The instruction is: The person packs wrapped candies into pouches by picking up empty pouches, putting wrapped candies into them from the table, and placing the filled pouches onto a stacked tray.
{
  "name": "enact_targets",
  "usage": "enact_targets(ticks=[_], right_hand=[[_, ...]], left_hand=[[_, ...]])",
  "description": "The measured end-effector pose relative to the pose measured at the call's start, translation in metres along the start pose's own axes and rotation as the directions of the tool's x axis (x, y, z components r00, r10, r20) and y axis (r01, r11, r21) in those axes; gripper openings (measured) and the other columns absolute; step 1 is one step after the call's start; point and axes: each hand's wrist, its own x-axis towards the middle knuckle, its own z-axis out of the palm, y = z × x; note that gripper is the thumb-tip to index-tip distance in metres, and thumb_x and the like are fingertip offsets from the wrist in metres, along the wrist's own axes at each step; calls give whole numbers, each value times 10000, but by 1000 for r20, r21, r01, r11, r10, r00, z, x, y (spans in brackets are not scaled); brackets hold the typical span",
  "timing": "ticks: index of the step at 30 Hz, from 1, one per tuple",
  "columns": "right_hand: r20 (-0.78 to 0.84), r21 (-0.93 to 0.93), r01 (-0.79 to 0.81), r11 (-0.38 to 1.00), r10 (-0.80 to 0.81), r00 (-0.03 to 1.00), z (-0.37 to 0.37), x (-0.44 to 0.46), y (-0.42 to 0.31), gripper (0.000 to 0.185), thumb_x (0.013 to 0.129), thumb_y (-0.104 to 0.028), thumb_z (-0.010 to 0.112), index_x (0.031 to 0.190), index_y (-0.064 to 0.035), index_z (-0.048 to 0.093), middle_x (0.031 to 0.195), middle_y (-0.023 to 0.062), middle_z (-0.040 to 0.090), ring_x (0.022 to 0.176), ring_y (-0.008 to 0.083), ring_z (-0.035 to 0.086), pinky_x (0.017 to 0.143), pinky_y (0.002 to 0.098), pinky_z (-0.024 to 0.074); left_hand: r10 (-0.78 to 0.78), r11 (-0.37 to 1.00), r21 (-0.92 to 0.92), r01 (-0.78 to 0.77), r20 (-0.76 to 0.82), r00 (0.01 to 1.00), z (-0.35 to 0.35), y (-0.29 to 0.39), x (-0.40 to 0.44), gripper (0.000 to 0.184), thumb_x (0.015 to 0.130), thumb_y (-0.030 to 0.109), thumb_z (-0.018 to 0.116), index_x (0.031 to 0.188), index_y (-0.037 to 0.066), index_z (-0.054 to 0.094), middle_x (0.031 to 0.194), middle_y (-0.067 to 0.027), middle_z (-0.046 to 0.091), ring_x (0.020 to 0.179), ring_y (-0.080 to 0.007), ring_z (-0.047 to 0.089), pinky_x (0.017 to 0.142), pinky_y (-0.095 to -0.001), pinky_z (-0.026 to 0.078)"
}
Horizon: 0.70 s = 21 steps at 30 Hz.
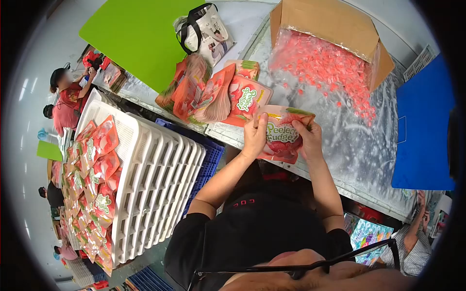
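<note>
Both of my hands hold one red and pink pouch (281, 133) with "Peeled Fudge" lettering, over the front edge of the metal table (340, 160). My left hand (256, 135) grips its left side, thumb on the front. On the right side, my right hand (309, 138) pinches the upper part, its thumb across the front. Just beyond my left hand lies a stack of similar pouches (213, 99), fanned out, with one pouch (244, 99) face up beside it. Small red wrapped pieces (325, 63) spill from a cardboard box (335, 19) behind.
Stacked white crates (160, 179) topped with filled pouches (97, 179) stand at the left, beside a blue crate (208, 157). A green board (131, 43) and a white bag (206, 36) lie behind; a blue panel (422, 131) is at right. Several people are at left, one at lower right.
</note>
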Motion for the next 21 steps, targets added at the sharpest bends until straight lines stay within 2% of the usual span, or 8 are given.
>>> enact_targets(ticks=[2, 5, 8, 12, 15, 17, 18, 21], right_hand=[[-7, 9, 12, 1000, -12, 1000, -5, 1, 1, 119, 937, -41, 650, 1045, -1, 681, 993, 64, 717, 857, 122, 673, 789, 278, 554], [-19, 13, 24, 1000, -24, 1000, -10, 3, 8, 147, 926, -25, 654, 1066, 5, 683, 992, 68, 722, 866, 129, 681, 796, 286, 557], [-16, -49, 14, 999, -15, 1000, -14, 4, 10, 153, 915, -11, 656, 1064, 2, 690, 986, 68, 725, 869, 134, 686, 796, 290, 561], [-35, -75, -2, 997, -1, 999, -11, 4, 10, 143, 889, -24, 698, 1028, 9, 699, 940, 74, 730, 810, 119, 680, 746, 273, 560], [-57, 9, 3, 1000, -2, 998, -24, 10, 24, 152, 895, -18, 681, 1046, -9, 694, 988, 62, 723, 883, 137, 686, 806, 286, 558], [-149, 43, 5, 999, 2, 989, -29, 15, 30, 144, 895, -20, 682, 1038, -11, 696, 997, 65, 721, 888, 142, 686, 805, 286, 558], [-233, 77, 14, 997, 4, 972, -29, 15, 29, 137, 894, -21, 682, 1031, -13, 697, 1006, 68, 718, 892, 148, 687, 804, 285, 559], [-268, 126, -15, 992, 48, 962, -27, 17, 22, 126, 894, -21, 681, 1018, -17, 700, 1020, 68, 711, 904, 148, 678, 829, 283, 544]], left_hand=[[-64, 974, -210, 89, 121, 991, -3, 5, -1, 319, 1032, 245, 565, 996, -35, 715, 887, -34, 710, 805, -73, 620, 724, -244, 506], [-50, 998, -33, 55, 134, 990, -1, 4, -1, 223, 991, 156, 627, 1019, -43, 723, 921, -44, 722, 828, -73, 632, 750, -242, 513], [-132, 983, -104, 149, 158, 979, -6, -5, 1, 180, 953, 107, 671, 1032, -44, 728, 931, -48, 726, 831, -71, 634, 729, -236, 516], [-91, 979, -171, 111, 123, 988, 2, 2, 2, 205, 944, 121, 674, 1084, -22, 723, 905, -44, 736, 731, -62, 610, 672, -224, 477], [-60, 998, 1, 61, 157, 986, -4, -12, -1, 230, 970, 161, 641, 1102, -18, 702, 879, -38, 731, 718, -64, 615, 672, -244, 484], [-231, 971, 97, 219, 135, 964, -5, 1, -2, 252, 1000, 199, 596, 1059, -29, 684, 785, -59, 708, 682, -134, 639, 654, -306, 498], [139, 933, 321, -162, 94, 986, 1, 0, -3, 269, 1013, 206, 562, 970, -38, 666, 693, -139, 649, 623, -267, 641, 621, -376, 491], [192, 817, 534, -218, 106, 976, -6, -21, -13, 245, 1004, 174, 563, 931, -43, 651, 669, -208, 590, 607, -366, 615, 574, -413, 464]])
